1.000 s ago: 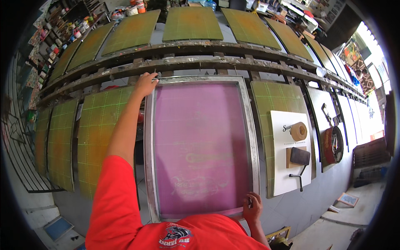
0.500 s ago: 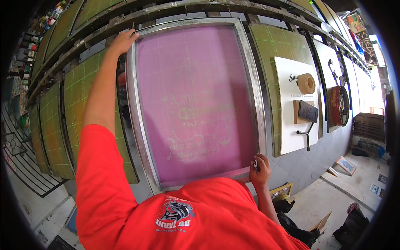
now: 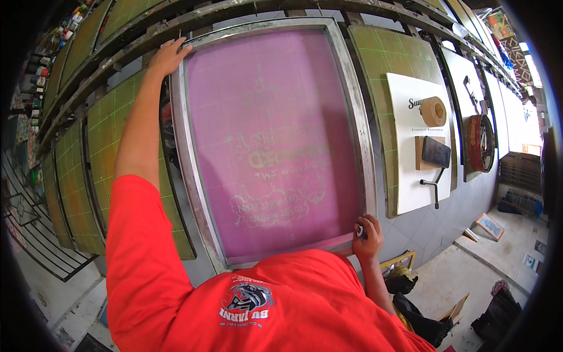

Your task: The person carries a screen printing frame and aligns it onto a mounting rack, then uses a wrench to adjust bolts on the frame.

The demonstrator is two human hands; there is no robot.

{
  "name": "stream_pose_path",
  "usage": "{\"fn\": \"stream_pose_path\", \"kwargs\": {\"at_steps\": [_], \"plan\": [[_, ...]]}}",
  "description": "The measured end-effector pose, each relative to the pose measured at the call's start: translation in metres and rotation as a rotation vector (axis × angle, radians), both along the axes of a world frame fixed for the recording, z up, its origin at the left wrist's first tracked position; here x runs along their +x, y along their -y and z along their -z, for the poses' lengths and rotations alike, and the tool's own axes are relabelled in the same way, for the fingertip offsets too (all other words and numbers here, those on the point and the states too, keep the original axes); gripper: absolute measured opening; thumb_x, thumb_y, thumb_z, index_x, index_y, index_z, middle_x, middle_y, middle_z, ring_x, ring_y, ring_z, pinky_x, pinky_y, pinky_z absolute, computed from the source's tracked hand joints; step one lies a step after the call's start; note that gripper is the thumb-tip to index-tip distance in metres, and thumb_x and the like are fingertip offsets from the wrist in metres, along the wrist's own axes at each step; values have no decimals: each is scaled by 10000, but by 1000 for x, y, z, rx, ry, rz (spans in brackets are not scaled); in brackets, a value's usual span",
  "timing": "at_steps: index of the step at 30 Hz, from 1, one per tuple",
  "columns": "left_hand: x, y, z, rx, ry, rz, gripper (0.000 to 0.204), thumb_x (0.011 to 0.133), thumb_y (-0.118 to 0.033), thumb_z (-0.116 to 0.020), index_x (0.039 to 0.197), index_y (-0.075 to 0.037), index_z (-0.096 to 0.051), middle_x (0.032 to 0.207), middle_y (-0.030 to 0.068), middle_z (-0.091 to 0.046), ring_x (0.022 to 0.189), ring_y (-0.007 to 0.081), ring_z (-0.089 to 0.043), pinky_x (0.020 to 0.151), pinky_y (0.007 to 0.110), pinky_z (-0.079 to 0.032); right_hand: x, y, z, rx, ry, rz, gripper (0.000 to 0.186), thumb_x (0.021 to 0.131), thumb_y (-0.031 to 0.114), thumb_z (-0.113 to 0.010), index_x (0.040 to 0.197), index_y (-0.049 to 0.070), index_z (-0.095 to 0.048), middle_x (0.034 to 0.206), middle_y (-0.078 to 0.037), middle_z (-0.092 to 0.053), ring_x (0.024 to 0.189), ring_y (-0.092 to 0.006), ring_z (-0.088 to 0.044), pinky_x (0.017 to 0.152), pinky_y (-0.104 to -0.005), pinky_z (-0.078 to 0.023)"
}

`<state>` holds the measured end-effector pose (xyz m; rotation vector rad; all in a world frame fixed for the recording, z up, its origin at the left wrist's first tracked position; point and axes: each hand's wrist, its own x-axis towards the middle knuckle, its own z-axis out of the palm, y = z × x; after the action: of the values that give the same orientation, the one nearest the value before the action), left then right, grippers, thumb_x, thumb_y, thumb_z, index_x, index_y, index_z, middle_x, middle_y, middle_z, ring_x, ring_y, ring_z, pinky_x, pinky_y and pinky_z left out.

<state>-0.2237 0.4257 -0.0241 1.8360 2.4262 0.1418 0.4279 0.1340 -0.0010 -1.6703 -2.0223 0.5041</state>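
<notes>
A silkscreen frame (image 3: 362, 141) with metal edges and a purple mesh (image 3: 264, 94) lies in front of me, reaching close to my red shirt. Pale green lettering and drawings show on the mesh. My left hand (image 3: 168, 57) is at the far left corner, its fingers closed over the metal edge. Beside the near right corner, my right hand (image 3: 368, 237) is curled around a small dark object with a whitish ring at its end. Its kind is hard to make out. Fingers hide most of it.
Green gridded boards (image 3: 120, 135) stand in a row along a dark rail (image 3: 229, 9). On the right, a white board (image 3: 404, 193) carries a tape roll (image 3: 433, 111), a phone (image 3: 436, 151) on a block, and a bent metal handle (image 3: 433, 188). Farther right is a round red tin (image 3: 478, 144).
The view has shifted slightly. Both hands remain at the same corners of the silkscreen frame.
</notes>
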Motion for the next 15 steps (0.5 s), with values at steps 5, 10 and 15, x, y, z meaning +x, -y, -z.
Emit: {"fn": "stream_pose_path", "kwargs": {"at_steps": [5,10,15], "plan": [[-12,-4,8,-4,-24,61,579,950,-573,-431,1379,-190,-498,1360,186,-512,1255,365,-483,1041,438,-385,4,0,5,22,19,-20,336,661,-37,-617,983,50,-655,1059,-130,-647,878,-305,-675,687,-356,-559],[-36,-3,20,103,-45,112,602,924,-619,-429,1341,-199,-541,1283,155,-585,1215,341,-528,994,453,-424,4,0,6,0,8,-13,348,661,-25,-610,999,47,-657,1068,-141,-645,914,-318,-666,725,-361,-553],[-28,-7,9,55,-148,128,621,916,-640,-421,1325,-192,-559,1295,130,-582,1214,322,-531,999,445,-422,3,2,5,-6,24,1,351,663,-23,-610,1004,49,-658,1067,-136,-647,910,-316,-667,731,-359,-551]]}}
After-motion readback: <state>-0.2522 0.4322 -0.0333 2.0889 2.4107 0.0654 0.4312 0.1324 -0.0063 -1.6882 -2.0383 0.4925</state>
